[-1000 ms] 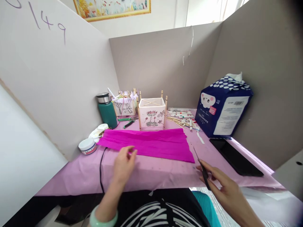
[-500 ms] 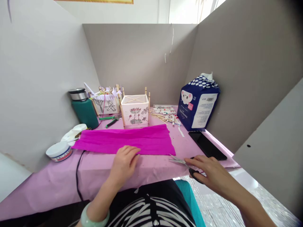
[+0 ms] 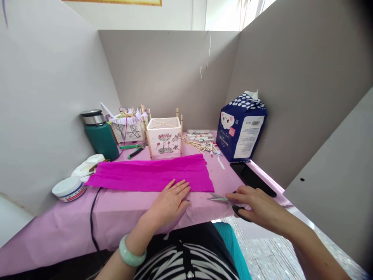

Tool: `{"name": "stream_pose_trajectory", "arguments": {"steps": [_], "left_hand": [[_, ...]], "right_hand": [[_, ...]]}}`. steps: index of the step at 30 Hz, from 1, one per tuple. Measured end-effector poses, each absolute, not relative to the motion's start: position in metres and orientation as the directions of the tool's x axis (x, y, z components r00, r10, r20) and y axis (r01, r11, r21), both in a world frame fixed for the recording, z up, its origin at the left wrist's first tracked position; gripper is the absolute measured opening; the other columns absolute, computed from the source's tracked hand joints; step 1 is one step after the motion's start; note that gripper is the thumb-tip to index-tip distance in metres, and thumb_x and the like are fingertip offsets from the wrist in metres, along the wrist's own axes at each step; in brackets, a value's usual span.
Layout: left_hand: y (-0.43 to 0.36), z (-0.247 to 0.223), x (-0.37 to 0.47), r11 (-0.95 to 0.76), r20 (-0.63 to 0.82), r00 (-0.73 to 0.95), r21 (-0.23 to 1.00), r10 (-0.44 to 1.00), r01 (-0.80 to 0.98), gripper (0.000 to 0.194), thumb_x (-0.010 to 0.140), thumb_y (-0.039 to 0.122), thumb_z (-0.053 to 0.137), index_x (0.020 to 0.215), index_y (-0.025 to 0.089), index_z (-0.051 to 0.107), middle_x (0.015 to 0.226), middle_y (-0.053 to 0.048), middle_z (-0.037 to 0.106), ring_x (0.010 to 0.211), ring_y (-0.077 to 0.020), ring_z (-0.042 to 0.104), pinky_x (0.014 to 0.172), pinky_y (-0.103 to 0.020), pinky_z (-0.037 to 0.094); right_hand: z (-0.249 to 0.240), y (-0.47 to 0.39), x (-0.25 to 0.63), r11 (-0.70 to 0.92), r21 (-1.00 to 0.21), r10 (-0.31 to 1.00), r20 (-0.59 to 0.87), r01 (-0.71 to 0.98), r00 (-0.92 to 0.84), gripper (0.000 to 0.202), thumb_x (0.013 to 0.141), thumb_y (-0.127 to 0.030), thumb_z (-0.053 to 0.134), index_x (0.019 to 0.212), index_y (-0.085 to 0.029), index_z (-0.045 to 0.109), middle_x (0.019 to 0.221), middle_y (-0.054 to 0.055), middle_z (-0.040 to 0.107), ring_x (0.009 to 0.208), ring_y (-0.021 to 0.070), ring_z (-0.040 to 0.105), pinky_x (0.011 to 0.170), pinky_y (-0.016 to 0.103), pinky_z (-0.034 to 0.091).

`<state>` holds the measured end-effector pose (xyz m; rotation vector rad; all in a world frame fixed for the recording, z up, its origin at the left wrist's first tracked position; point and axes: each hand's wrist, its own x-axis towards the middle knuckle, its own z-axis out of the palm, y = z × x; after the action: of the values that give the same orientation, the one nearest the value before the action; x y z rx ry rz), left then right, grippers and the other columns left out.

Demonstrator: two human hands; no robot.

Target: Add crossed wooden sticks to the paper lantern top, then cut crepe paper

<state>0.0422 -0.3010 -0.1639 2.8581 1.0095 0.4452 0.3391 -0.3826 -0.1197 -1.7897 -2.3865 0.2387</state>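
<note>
A long strip of magenta crepe paper [image 3: 140,175] lies across the pink-covered table. My left hand [image 3: 171,200] rests flat on its near edge, right of the middle, fingers stretched out and holding nothing. At the paper's near right corner, my right hand [image 3: 252,204] grips black-handled scissors [image 3: 219,198]. Their blades are slightly parted and point left, close to the paper's edge. Behind the paper stands a white box lantern [image 3: 165,138] with wooden stick corners and a painted lotus on its front.
Back left are a green bottle [image 3: 101,138], a second box [image 3: 129,130] filled with sticks, and green-handled pliers [image 3: 135,149]. A white tub [image 3: 69,189] sits at the left. To the right stand a blue tissue pack [image 3: 241,128] and a black phone [image 3: 253,179]. Grey partitions [image 3: 169,66] enclose the table.
My left hand has slid to the right along the paper's near edge and flattened, its fingers now extended. My right hand holds the scissors in nearly the same spot.
</note>
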Motion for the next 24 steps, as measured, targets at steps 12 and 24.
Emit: {"name": "stream_pose_trajectory", "arguments": {"steps": [12, 24], "left_hand": [[-0.301, -0.165, 0.041, -0.791, 0.229, 0.757, 0.193, 0.612, 0.581, 0.049, 0.094, 0.040, 0.043, 0.140, 0.023, 0.042, 0.147, -0.006, 0.041, 0.137, -0.0202, 0.033, 0.116, -0.044, 0.020], [-0.301, -0.163, 0.041, -0.784, 0.191, 0.762, 0.201, 0.619, 0.587, 0.049, 0.094, 0.042, 0.041, 0.140, 0.023, 0.042, 0.149, -0.006, 0.038, 0.139, -0.0197, 0.030, 0.117, -0.043, 0.016]], "right_hand": [[-0.120, -0.366, 0.337, 0.315, -0.226, 0.946, 0.001, 0.922, -0.323, 0.043, 0.080, -0.023, 0.051, 0.119, -0.036, 0.063, 0.093, 0.004, 0.063, 0.084, 0.0206, 0.058, 0.075, 0.032, 0.040], [-0.117, -0.365, 0.349, 0.299, -0.191, 0.951, -0.014, 0.935, -0.308, 0.042, 0.081, -0.026, 0.052, 0.120, -0.035, 0.062, 0.101, 0.005, 0.064, 0.092, 0.0232, 0.057, 0.078, 0.034, 0.041]]}}
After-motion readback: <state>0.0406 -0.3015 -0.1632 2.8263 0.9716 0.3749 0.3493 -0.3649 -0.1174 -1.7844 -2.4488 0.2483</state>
